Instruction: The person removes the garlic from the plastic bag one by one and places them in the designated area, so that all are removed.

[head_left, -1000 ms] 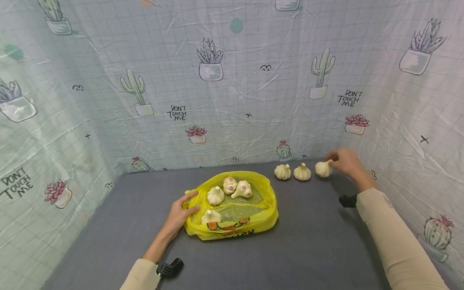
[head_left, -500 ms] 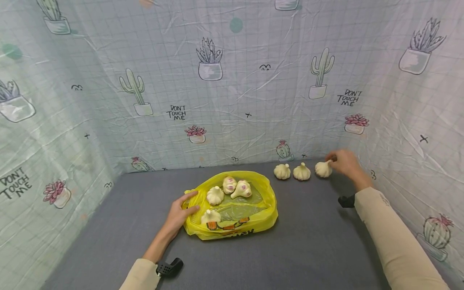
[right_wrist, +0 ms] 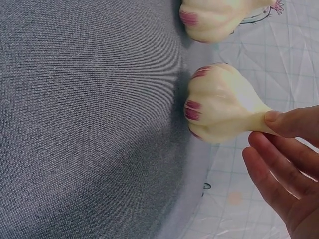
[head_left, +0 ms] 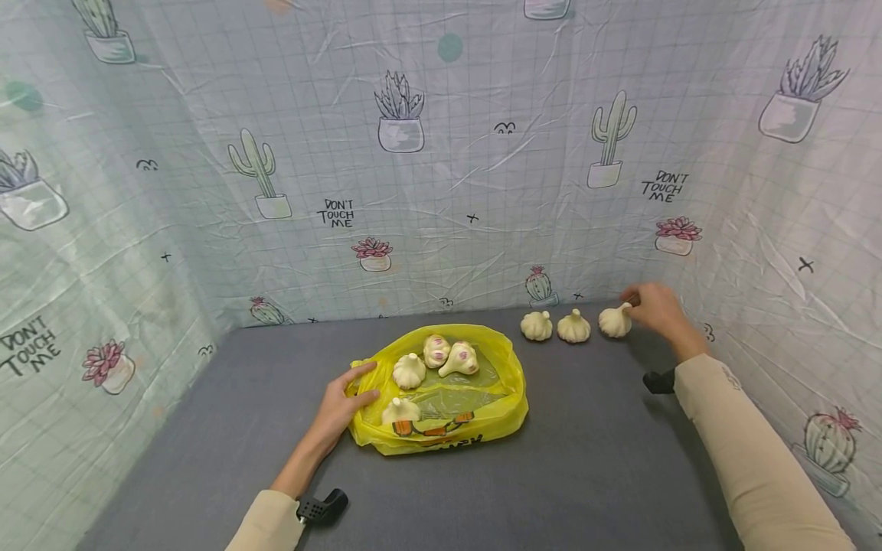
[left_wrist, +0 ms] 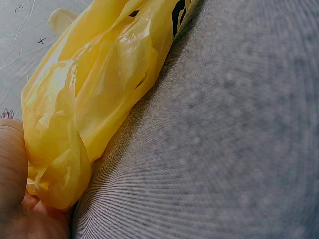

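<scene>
From the near left, a cream sleeve [head_left: 265, 524] reaches forward over the grey bench [head_left: 586, 459]. Its left hand [head_left: 341, 407] grips the left rim of the yellow plastic bag [head_left: 508, 421], thumb and forefinger spread apart over the edge. Inside, one near garlic bulb [head_left: 401, 412] sits at the left; farther in lie a plain bulb [head_left: 409, 372] and two purple-marked bulbs [head_left: 462, 358]. The right arm [head_left: 744, 451] stretches from near right to far right, fingers pointing left. There the right hand [head_left: 660, 310] pinches the held garlic bulb [head_left: 615, 321] by its stem, base downward; whether it touches the bench I cannot tell. Just left stand two row bulbs [head_left: 573, 327]. Behind hangs a cactus-print curtain [head_left: 448, 168].
</scene>
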Demonstrator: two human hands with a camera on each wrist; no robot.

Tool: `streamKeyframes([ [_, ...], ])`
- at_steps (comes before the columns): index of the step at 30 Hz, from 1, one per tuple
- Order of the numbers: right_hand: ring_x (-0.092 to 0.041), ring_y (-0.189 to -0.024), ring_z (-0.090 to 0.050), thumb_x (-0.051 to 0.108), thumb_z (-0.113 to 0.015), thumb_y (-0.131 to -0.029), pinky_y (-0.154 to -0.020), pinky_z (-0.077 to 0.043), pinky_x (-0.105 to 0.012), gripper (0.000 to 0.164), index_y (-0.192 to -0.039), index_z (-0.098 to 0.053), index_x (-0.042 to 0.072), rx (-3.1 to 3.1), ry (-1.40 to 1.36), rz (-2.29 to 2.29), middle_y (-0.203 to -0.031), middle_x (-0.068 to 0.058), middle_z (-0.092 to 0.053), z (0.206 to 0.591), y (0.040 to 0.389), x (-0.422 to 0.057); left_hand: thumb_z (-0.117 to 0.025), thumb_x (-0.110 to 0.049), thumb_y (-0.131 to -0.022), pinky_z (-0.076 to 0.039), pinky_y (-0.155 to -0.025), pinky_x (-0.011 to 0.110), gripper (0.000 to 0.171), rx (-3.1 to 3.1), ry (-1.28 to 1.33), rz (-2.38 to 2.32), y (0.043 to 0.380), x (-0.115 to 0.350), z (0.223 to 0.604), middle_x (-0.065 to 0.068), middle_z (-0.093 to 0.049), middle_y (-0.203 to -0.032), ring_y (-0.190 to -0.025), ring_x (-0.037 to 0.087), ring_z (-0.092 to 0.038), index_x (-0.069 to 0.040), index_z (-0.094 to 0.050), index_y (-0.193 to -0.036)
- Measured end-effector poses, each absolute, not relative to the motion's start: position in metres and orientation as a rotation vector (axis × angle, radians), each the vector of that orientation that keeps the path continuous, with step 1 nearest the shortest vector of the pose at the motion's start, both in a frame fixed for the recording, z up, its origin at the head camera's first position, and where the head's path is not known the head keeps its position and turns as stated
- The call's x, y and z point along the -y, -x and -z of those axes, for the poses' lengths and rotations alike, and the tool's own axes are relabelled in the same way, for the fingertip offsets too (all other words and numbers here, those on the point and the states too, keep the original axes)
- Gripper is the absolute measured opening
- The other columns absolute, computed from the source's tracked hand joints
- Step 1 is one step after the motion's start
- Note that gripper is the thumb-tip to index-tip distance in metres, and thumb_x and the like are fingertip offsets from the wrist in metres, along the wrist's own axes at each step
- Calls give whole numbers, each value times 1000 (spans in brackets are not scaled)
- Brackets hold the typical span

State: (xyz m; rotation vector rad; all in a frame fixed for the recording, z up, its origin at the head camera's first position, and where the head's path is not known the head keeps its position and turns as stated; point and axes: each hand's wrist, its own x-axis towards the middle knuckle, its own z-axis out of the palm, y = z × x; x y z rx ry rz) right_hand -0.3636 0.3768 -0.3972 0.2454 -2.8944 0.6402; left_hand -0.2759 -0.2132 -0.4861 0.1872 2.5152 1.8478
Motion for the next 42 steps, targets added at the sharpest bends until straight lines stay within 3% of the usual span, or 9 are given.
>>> streamKeyframes([
  [29, -47, -100, -67, 8, -62, -96, -79, -55, -54, 29, -115, -71, -12, 2930, -254, -611, -111, -33, -71, 398, 366, -373, -72, -13, -96, -33, -122, 51, 57, -2509, -193, -1854, 275, 213, 486, 14, -42, -163, -156, 31, -32, -11, -55, -150],
  [42, -47, -97, -68, 7, -61, -95, -71, -57, -47, 29, -116, -69, -12, 2932, -264, -660, -110, -34, -71, 398, 363, -373, -72, -12, -96, -33, -122, 51, 57, -2513, -185, -1849, 275, 213, 486, 14, -43, -163, -156, 31, -31, -12, -55, -150],
])
